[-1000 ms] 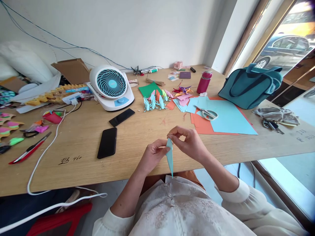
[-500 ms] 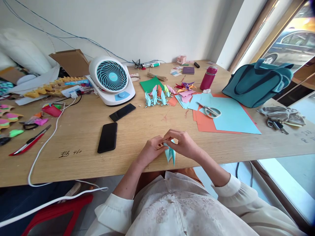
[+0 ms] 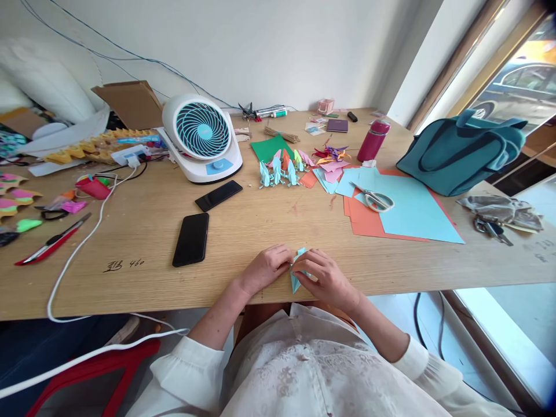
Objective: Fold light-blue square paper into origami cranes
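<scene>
A small light-blue folded paper lies at the table's front edge, its pointed end toward me and a narrow tip showing above my fingers. My left hand pinches its left side, fingers curled together. My right hand covers most of it, thumb and fingers closed on the right side. The exact folds under the fingers are hidden. Farther back stands a group of folded paper figures in light blue, with pink, orange and yellow-green ones behind.
Scissors rest on light-blue and orange sheets to the right. Two phones lie left of my hands, before a white fan. A red bottle and teal bag stand at the back right. A white cable crosses the left side.
The folded paper has turned or been pressed flatter: two separate points showed toward me before, one shows now. My right hand has moved down over it, and the view has shifted slightly.
</scene>
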Demonstrator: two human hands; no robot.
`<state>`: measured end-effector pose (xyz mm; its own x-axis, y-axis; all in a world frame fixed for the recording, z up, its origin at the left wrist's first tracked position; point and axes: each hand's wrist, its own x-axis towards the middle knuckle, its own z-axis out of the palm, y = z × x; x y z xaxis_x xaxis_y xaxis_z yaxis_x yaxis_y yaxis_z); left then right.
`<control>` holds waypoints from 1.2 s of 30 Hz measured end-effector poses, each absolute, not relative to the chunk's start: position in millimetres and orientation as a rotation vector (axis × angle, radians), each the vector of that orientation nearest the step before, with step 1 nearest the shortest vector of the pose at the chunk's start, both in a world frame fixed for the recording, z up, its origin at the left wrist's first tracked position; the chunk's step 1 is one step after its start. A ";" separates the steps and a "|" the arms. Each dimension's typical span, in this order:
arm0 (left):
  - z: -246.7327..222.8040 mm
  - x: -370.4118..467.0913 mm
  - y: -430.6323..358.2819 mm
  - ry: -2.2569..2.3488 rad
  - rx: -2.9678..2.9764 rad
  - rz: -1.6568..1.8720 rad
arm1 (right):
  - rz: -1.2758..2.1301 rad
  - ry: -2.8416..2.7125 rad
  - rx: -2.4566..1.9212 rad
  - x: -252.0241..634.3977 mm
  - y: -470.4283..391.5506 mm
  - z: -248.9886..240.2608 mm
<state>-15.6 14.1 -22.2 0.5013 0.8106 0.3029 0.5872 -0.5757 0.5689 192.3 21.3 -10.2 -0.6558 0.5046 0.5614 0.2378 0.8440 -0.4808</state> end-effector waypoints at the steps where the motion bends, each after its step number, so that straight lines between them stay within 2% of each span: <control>1: -22.7 -16.0 14.5 1.152 2.405 0.762 | 0.471 -2.300 -0.553 192.5 19.1 -11.4; 6: -22.1 -16.9 15.3 1.146 2.589 0.697 | 0.416 -2.344 -0.635 190.1 10.3 -15.9; 11: -17.2 -19.5 15.4 1.058 2.521 0.679 | 0.362 -2.370 -0.686 187.0 7.5 -17.6; 16: -15.4 -24.6 16.8 0.956 2.441 0.701 | 0.512 -2.228 -0.723 189.0 7.8 -19.8; 22: -19.2 -20.1 16.9 1.042 2.559 0.670 | 0.607 -2.179 -0.751 192.2 8.2 -21.3; 36: -10.9 -21.6 4.3 1.027 2.778 0.594 | 0.432 -2.430 -0.628 203.4 1.9 -26.3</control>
<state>-21.6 4.3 -10.9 0.6925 0.6468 0.3196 0.5995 -0.7623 0.2437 203.4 1.9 -26.3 -0.7171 0.5254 0.4580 0.3355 0.8361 -0.4340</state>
